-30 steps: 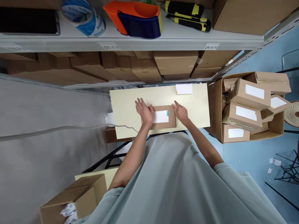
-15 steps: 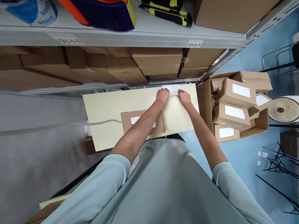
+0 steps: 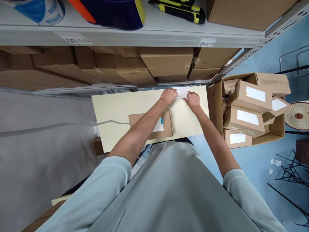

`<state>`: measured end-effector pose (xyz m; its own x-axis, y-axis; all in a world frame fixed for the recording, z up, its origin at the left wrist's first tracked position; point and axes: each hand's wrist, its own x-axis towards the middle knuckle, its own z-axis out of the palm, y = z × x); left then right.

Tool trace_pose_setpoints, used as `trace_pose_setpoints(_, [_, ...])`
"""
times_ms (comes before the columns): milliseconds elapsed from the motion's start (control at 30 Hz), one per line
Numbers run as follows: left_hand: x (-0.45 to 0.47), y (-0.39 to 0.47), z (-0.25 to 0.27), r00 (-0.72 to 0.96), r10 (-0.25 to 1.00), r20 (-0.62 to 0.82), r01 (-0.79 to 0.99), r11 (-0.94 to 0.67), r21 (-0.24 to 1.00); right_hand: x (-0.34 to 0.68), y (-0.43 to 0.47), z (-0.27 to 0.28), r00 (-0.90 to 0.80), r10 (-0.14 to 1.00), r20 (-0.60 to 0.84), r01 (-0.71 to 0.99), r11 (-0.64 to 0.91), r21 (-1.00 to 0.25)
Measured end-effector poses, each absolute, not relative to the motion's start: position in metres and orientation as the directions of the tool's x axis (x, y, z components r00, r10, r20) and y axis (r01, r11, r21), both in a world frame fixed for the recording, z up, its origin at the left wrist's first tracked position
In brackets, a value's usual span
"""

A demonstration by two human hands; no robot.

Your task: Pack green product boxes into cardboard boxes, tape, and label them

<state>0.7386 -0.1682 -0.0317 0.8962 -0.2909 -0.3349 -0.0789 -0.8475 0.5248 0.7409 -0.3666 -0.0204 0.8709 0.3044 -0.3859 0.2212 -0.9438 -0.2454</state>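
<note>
A small white sheet of paper lies near the far edge of the cream board. My left hand pinches its left side, fingers closed. At the sheet's right side my right hand is also closed on it. Nearer my body, a flat brown cardboard box with a white label rests on the board, partly covered by my left forearm. A grey cable runs in from the left to this box; its end is hidden by the forearm.
To the right stands a large open carton filled with several labelled boxes, beside a round fan. A shelf overhead holds a utility knife and a blue bin. Brown boxes line the level below.
The view has shifted slightly, so the surroundings appear a little further right. My left forearm now uncovers more of the box's label. Both hands keep hold of the white paper.
</note>
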Motion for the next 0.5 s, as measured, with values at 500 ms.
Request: trace_pose_setpoints(500, [0.742, -0.195, -0.029, 0.931, -0.342, -0.123, -0.191, -0.747, 0.637, 0.764, -0.401, -0.036, 0.964, -0.259, -0.06, -0.2, -0.559, -0.805])
